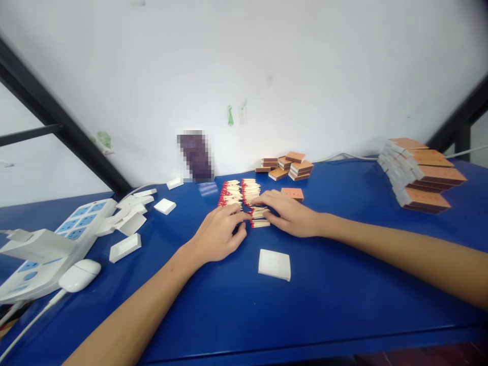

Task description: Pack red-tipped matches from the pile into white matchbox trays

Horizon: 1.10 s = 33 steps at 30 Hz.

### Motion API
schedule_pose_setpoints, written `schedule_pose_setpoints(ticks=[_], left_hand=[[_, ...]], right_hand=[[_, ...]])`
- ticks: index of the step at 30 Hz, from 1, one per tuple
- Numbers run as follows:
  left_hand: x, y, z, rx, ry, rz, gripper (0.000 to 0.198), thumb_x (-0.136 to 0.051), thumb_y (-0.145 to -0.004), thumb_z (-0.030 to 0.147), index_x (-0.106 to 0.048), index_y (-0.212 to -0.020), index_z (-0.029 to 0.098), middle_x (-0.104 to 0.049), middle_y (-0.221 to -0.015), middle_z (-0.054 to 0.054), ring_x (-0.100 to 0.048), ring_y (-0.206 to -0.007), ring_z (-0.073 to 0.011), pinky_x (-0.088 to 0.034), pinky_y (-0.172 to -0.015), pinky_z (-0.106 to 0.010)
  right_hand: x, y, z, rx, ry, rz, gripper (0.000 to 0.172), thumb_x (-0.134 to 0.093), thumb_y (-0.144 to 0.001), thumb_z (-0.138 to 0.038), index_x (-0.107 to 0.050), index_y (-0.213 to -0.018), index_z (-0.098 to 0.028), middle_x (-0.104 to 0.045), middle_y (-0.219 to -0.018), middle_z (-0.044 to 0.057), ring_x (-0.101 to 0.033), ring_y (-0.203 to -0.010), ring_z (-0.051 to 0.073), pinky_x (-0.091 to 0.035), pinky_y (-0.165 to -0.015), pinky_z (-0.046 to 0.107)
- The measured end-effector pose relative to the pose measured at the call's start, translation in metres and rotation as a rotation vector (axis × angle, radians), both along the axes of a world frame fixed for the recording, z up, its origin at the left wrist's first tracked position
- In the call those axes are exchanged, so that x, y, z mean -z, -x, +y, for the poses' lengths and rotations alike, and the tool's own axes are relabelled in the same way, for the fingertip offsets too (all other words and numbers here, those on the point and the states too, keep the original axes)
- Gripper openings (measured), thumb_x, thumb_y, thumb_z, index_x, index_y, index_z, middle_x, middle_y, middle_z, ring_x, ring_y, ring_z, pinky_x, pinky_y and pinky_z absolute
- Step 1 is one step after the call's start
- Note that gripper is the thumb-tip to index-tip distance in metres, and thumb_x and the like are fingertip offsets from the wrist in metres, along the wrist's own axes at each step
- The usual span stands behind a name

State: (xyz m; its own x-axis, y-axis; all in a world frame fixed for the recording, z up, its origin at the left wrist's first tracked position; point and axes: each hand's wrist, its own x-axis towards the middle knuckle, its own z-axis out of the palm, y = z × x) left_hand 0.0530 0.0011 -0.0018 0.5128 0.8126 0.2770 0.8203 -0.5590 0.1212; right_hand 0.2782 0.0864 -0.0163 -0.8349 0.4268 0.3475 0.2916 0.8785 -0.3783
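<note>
Red-tipped matches lie on the blue table in two longer stacks, a left stack (231, 192) and a right stack (250, 190), with a smaller group of matches (260, 217) nearer me. My left hand (221, 231) rests at the red heads of the small group, index finger stretched out and thumb apart. On the other side, my right hand (287, 213) lies over the wooden ends, its fingers spread and touching the matches. Neither hand visibly grips anything. A white matchbox tray (274, 264) sits nearer me, and an orange matchbox sleeve (292, 193) is just behind my right hand.
Small matchboxes (293, 166) are piled by the wall, with a larger stack of matchboxes (423, 173) at right. Loose white trays (127, 213) lie at left beside a power strip (76, 229) and a white earbud case (80, 275). A blurred dark object (196, 155) leans on the wall.
</note>
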Motion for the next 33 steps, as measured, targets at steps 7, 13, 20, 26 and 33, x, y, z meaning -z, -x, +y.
schedule_pose_setpoints(ticks=[7, 13, 20, 26, 33], left_hand=[[0.0, 0.0009, 0.0011, 0.013, 0.004, 0.007, 0.033, -0.043, -0.094, 0.02, -0.067, -0.118, 0.019, -0.058, -0.09, -0.006, -0.056, -0.082, -0.0201, -0.044, -0.072, -0.032], [-0.0002, 0.0015, 0.0012, 0.037, 0.028, 0.005, 0.035, -0.043, -0.095, 0.02, -0.065, -0.122, 0.02, -0.056, -0.09, -0.005, -0.055, -0.082, -0.0197, -0.044, -0.072, -0.032], [-0.0004, 0.0023, 0.0015, 0.055, 0.042, 0.008, 0.038, -0.041, -0.094, 0.016, -0.063, -0.126, 0.02, -0.058, -0.094, -0.007, -0.055, -0.087, -0.0216, -0.045, -0.077, -0.035], [-0.0004, 0.0025, 0.0015, 0.048, 0.056, 0.026, 0.038, -0.041, -0.094, 0.016, -0.063, -0.125, 0.019, -0.058, -0.092, -0.006, -0.055, -0.088, -0.0219, -0.044, -0.081, -0.036], [-0.003, 0.0003, 0.001, 0.081, 0.058, 0.049, 0.036, -0.041, -0.094, 0.015, -0.064, -0.121, 0.018, -0.057, -0.089, -0.006, -0.053, -0.087, -0.0216, -0.043, -0.082, -0.037]], right_hand=[[-0.0002, 0.0, -0.0003, -0.002, 0.004, 0.0, 0.039, -0.044, -0.095, -0.017, -0.047, -0.134, -0.023, -0.059, -0.114, 0.009, -0.052, -0.1, 0.025, -0.043, -0.088, 0.044], [0.0003, 0.0, -0.0001, -0.015, 0.003, 0.006, 0.04, -0.043, -0.097, -0.019, -0.047, -0.136, -0.025, -0.059, -0.117, 0.01, -0.052, -0.103, 0.025, -0.043, -0.089, 0.044], [-0.0014, 0.0001, -0.0021, -0.006, 0.007, 0.008, 0.036, -0.041, -0.099, -0.025, -0.048, -0.135, -0.026, -0.06, -0.117, 0.009, -0.053, -0.101, 0.025, -0.043, -0.09, 0.044], [-0.0007, 0.0006, -0.0021, -0.003, 0.016, 0.034, 0.036, -0.036, -0.1, -0.021, -0.05, -0.133, -0.025, -0.06, -0.115, 0.01, -0.053, -0.101, 0.025, -0.044, -0.089, 0.044], [0.0017, 0.0005, 0.0002, -0.002, -0.001, 0.019, 0.037, -0.038, -0.099, -0.019, -0.049, -0.134, -0.025, -0.059, -0.115, 0.01, -0.052, -0.101, 0.024, -0.045, -0.088, 0.044]])
